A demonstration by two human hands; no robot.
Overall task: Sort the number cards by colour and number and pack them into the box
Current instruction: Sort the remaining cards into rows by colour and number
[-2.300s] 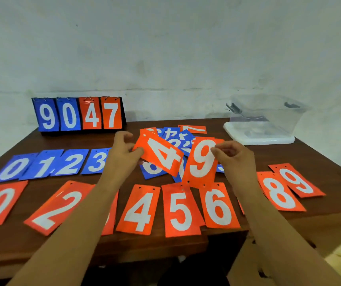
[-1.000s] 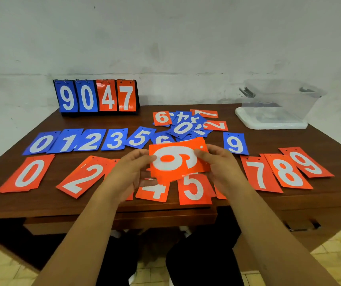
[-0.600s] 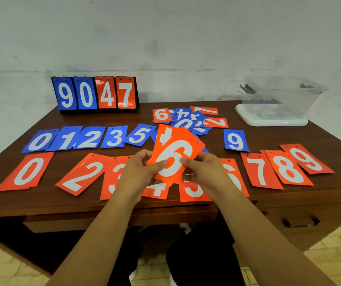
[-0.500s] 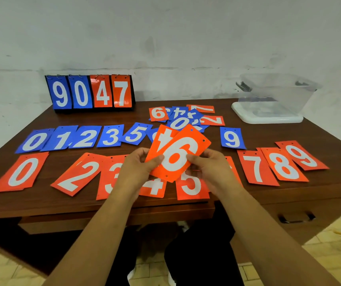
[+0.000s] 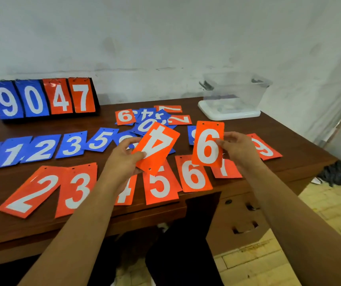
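Pinching the 4 card (image 5: 158, 147) in our left hand (image 5: 122, 162), the 6 card (image 5: 207, 144) in our right hand (image 5: 239, 149), we may misfile the upside-down 4 at 6 o'clock.

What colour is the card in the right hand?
The 6 card in the right hand is orange with a white digit; head view.
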